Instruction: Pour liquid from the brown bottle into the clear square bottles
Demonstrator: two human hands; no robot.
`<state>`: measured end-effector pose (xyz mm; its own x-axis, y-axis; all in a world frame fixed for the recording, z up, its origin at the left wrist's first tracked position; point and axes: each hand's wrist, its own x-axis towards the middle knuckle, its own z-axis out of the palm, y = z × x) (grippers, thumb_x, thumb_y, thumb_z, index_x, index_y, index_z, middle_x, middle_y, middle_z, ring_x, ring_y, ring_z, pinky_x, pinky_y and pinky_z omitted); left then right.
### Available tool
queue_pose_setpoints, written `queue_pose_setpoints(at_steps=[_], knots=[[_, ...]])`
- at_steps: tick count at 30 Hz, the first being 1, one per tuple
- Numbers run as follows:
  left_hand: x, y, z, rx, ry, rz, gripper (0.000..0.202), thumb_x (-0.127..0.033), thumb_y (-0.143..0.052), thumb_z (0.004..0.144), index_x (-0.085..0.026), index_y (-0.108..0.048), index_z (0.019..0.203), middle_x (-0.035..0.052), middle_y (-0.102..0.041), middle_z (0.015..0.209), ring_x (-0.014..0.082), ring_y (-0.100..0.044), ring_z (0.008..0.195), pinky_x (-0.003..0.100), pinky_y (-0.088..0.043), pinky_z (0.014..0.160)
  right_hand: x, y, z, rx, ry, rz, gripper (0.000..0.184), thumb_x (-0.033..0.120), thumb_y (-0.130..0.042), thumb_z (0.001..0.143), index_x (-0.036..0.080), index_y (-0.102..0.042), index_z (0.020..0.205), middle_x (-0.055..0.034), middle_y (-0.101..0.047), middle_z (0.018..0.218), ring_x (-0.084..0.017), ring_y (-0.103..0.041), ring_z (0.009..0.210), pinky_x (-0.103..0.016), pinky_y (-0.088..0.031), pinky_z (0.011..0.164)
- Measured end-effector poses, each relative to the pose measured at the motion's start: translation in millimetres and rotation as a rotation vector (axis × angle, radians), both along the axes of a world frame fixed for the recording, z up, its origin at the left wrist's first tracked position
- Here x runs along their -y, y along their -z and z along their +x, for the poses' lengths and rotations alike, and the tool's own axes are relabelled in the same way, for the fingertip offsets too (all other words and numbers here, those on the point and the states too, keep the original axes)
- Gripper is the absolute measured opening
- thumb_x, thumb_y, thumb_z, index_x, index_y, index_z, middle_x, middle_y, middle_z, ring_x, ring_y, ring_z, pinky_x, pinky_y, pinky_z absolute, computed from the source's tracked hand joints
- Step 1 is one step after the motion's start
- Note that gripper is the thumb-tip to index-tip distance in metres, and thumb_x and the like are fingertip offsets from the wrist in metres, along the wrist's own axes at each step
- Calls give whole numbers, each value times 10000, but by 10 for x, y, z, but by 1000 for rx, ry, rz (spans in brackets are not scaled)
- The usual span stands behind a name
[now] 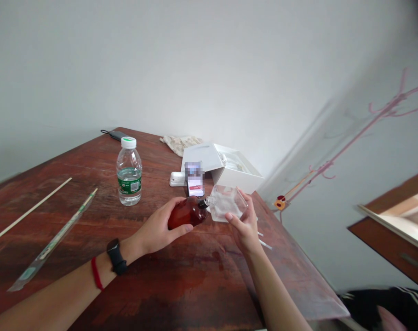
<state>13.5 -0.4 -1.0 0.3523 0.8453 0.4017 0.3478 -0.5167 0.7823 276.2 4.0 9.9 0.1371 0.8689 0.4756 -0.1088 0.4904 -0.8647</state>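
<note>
Grasping the amber glass bottle [187, 214] with your left hand [157, 227], fingers closed around it, you point its neck rightward at the clear glass bottle [226, 203] gripped by your right hand [245, 232].

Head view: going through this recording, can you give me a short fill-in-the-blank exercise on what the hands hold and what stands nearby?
The amber bottle is held in the ____ hand.
The right hand holds a clear bottle, and the amber bottle's ____ points at it.
A black watch and a ____ cord circle the left wrist.
The water bottle on the wooden table has a ____ cap.

Missing words: left; neck; red; white.
</note>
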Motion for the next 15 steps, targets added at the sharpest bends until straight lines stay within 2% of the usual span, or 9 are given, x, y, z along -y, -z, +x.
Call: queue_pose_setpoints(at_steps=[15], knots=[[-40, 51, -3, 25, 24, -10, 611, -473, -745, 904, -228, -499, 1407, 136, -701, 1385, 343, -695, 1238, 514, -519, 1096, -2, 0, 26, 21, -19, 29, 749, 335, -958, 684, 301, -591, 1336, -87, -775, 1256, -316, -740, 1120, -478, -595, 965]])
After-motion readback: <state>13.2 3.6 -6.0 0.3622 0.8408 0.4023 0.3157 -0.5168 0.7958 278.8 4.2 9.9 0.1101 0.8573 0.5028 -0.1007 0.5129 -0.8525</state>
